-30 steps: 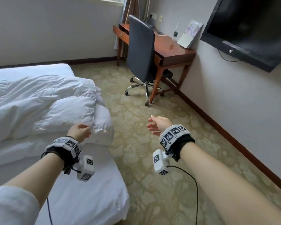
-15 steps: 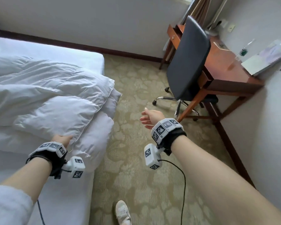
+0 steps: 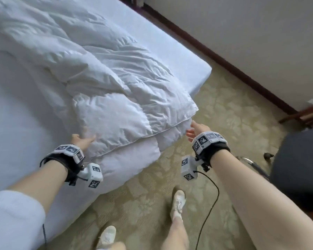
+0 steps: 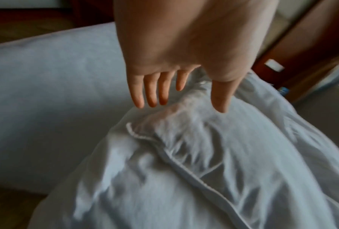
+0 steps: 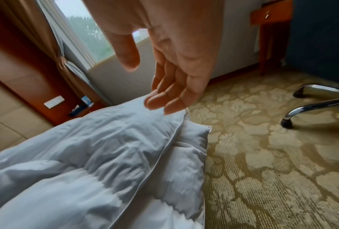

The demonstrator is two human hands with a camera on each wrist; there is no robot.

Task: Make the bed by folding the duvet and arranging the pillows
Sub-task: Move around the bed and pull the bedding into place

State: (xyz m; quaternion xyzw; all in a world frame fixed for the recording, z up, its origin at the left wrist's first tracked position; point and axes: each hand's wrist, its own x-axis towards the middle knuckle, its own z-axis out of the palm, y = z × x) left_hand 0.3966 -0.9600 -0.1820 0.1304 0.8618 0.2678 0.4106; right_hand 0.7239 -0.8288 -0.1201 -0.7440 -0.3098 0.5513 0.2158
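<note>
Left hand (image 3: 83, 140) grip wide, fingers straight over duvet (image 3: 116, 98) edge; right hand (image 3: 197, 129) grip wide, beside duvet corner on bed (image 3: 170, 46)

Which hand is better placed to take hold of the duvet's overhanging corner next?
Right, probably. The right hand is open with fingertips at the duvet corner that overhangs the carpet. The left hand lies further along the folded edge, over the bed.
</note>
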